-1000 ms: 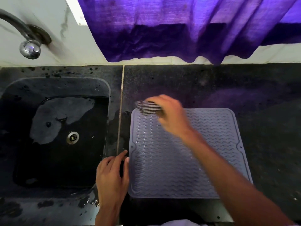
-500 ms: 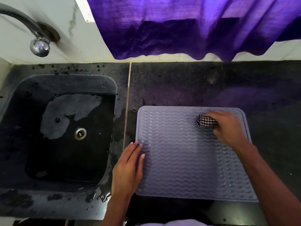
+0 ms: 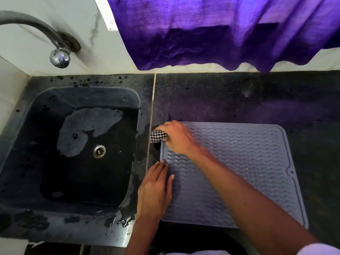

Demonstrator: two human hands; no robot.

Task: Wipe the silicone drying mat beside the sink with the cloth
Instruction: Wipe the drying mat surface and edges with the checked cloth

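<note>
A grey silicone drying mat (image 3: 244, 162) with a wavy ribbed surface lies on the dark counter right of the sink. My right hand (image 3: 177, 138) is at the mat's far left corner and grips a bunched black-and-white checked cloth (image 3: 157, 136), which sticks out past the mat's left edge. My left hand (image 3: 155, 190) lies flat with straight fingers on the mat's left edge, nearer to me, and presses it down.
A dark stone sink (image 3: 82, 150) with a metal drain (image 3: 99, 151) and a wet patch sits to the left. A metal tap (image 3: 58, 56) juts from the white wall. A purple curtain (image 3: 220, 30) hangs above the counter (image 3: 239, 100).
My right hand swept the cloth from the mat's far left corner to its far right side and back to the far left corner. My left hand stayed on the mat's left edge.
</note>
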